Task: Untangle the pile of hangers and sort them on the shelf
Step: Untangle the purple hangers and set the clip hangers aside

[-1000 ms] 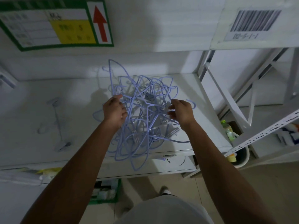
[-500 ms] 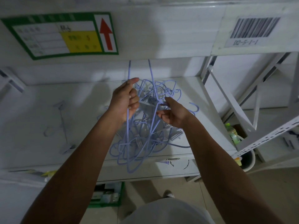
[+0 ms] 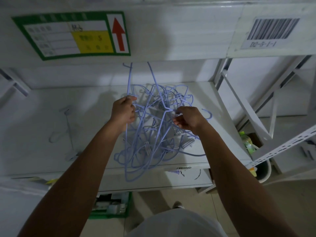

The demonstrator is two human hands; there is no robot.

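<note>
A tangled pile of lilac wire hangers rests on the white shelf, its lower loops hanging over the front edge. My left hand is closed around a hanger wire on the pile's left side; that hanger stands up tall toward the shelf above. My right hand pinches a hanger neck at the pile's right, near the middle. A hook pokes out just right of that hand.
A single pale hanger lies flat on the shelf's left part. Above hangs a green-framed label and a barcode tag. A slanted white rack brace, a bottle and a bucket stand at right. A green crate sits below.
Both hands have lifted part of the tangle; one hanger now rises higher toward the upper shelf. My right hand shifted its pinch toward the pile's centre.
</note>
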